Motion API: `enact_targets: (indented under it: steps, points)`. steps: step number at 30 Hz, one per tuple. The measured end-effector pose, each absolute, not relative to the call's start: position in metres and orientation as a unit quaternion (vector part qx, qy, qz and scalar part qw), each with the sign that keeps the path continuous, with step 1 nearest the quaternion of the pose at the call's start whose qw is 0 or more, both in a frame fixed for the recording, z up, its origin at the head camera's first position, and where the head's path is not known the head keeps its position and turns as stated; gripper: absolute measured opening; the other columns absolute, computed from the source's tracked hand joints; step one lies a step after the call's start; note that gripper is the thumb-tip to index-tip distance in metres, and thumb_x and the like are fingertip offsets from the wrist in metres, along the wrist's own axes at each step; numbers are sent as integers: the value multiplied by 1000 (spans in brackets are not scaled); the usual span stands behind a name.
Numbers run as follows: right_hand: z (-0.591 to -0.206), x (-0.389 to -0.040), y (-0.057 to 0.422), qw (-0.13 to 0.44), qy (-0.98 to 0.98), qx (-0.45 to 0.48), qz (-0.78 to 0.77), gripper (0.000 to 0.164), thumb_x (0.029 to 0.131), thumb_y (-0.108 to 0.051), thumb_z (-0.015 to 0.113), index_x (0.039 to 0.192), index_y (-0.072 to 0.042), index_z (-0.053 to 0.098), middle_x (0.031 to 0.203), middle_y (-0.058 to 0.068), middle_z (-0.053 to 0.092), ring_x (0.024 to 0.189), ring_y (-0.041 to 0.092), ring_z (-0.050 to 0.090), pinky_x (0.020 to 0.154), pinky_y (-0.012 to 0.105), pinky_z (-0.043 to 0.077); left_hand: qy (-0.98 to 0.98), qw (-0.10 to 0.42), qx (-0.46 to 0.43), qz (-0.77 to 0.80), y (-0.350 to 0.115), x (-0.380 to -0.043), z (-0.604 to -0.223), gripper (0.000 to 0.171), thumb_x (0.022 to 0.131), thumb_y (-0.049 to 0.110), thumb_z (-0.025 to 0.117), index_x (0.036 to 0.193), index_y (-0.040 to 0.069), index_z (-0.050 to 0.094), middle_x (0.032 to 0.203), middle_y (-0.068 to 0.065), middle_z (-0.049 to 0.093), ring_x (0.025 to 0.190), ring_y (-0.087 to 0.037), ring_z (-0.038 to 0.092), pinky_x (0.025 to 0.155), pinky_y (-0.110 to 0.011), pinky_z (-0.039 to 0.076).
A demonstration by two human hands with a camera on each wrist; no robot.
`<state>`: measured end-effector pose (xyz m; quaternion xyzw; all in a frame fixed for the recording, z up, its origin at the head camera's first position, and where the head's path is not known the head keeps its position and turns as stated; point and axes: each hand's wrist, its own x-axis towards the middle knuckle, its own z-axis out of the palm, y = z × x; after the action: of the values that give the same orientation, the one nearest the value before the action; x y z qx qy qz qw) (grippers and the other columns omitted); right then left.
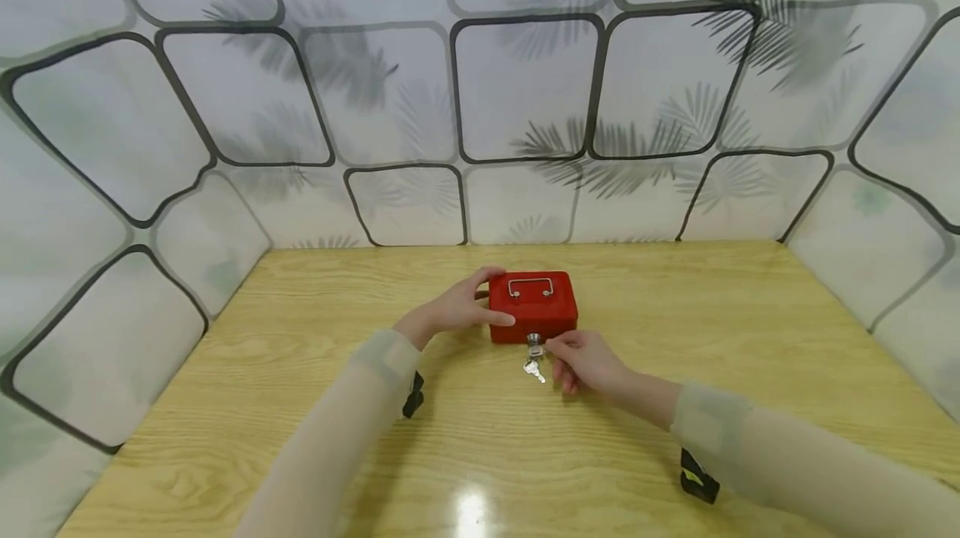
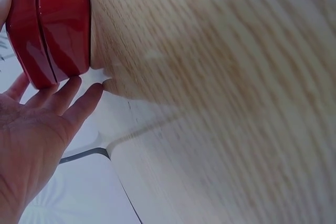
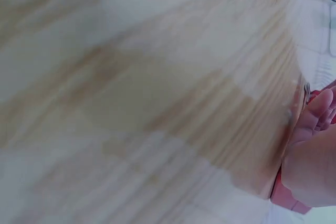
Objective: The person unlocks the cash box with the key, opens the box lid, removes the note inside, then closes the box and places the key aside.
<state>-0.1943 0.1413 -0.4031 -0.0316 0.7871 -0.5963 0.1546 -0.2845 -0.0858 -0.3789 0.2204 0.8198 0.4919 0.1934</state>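
A red metal cash box (image 1: 533,304) with a thin wire handle (image 1: 530,281) folded on its lid sits on the wooden table. My left hand (image 1: 457,304) holds its left end, thumb along the front and fingers at the back and side. In the left wrist view, fingertips (image 2: 68,90) touch the end of the red box (image 2: 55,24). A key (image 1: 536,349) sticks out of the lock at the box's front, and a second key (image 1: 534,369) hangs below it. My right hand (image 1: 588,361) pinches the edge of the key in the lock, its other fingers curled.
The light wood table (image 1: 300,438) spreads around the box on all sides. A pale curtain (image 1: 525,87) with dark outlined shapes and leaf prints closes off the back and both sides. Black straps (image 1: 699,478) hang beneath the wrists.
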Motion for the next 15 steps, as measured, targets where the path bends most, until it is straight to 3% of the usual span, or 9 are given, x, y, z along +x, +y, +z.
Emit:
enact_targets:
  steps: [9,12,15]
  points:
    - [-392,-195,167,126,813,-88,-562,28,101,-15,54,111,11,55,62,8,60,44,11,51,44,24,46,834,184,219,472,-88,-284,-378,82,84,23,78,150,12,30,152,-8,34,136,-33,37,107,-42,36]
    - [-386,-200,176,81,835,-129,-528,24,99,-15,58,109,7,57,69,11,63,51,17,56,47,27,47,840,179,216,465,-87,-284,-379,83,84,26,78,150,13,30,152,-8,35,136,-33,38,107,-42,36]
    - [-380,-209,185,2,862,-176,-476,19,95,-13,64,106,3,60,81,11,65,66,23,61,56,29,50,848,171,209,455,-88,-283,-380,84,83,30,78,151,16,31,152,-7,36,136,-30,39,107,-43,35]
